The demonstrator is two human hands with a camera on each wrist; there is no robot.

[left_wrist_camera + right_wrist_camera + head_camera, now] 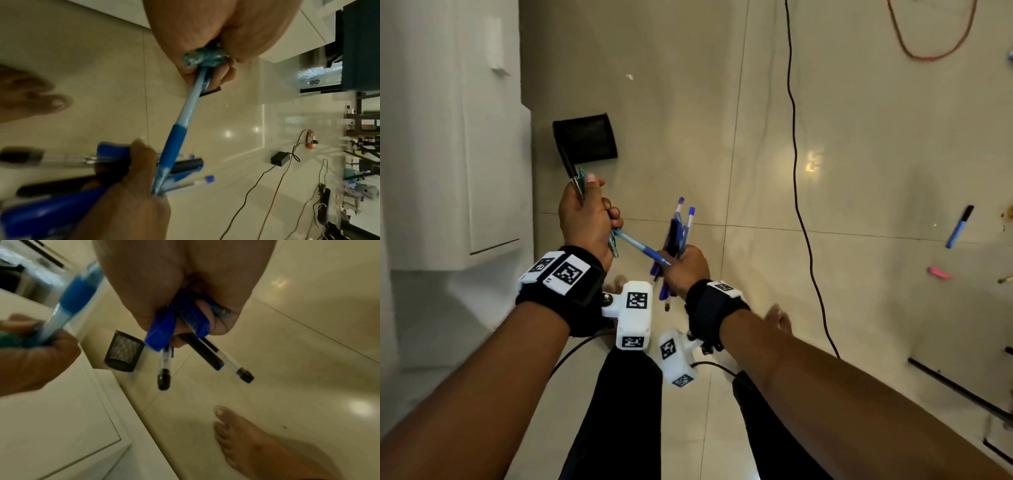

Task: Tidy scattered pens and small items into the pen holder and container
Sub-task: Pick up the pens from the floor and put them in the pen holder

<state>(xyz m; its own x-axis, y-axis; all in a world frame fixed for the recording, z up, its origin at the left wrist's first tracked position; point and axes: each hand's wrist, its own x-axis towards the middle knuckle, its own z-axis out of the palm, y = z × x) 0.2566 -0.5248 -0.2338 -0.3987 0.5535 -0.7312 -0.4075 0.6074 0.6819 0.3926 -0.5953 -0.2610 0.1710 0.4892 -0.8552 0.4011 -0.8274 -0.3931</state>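
Observation:
My left hand [585, 212] grips a few pens, among them a light blue pen [640, 247] with a dark blue grip whose tip reaches across to my right hand. In the left wrist view that blue pen [180, 129] runs from my left fingers down into the right fist. My right hand [683, 270] holds a bundle of several blue and black pens [679, 233] upright. Their black-capped ends [205, 356] hang below the fist in the right wrist view. A black mesh pen holder [585, 138] stands on the floor beyond my left hand, seen again as the holder [124, 352].
A white cabinet [448, 137] stands at the left beside the holder. A black cable [796, 171] and an orange cord [928, 51] lie on the tiled floor. A blue marker [959, 226] and a pink item [939, 273] lie at the right. My bare foot [246, 443] is below.

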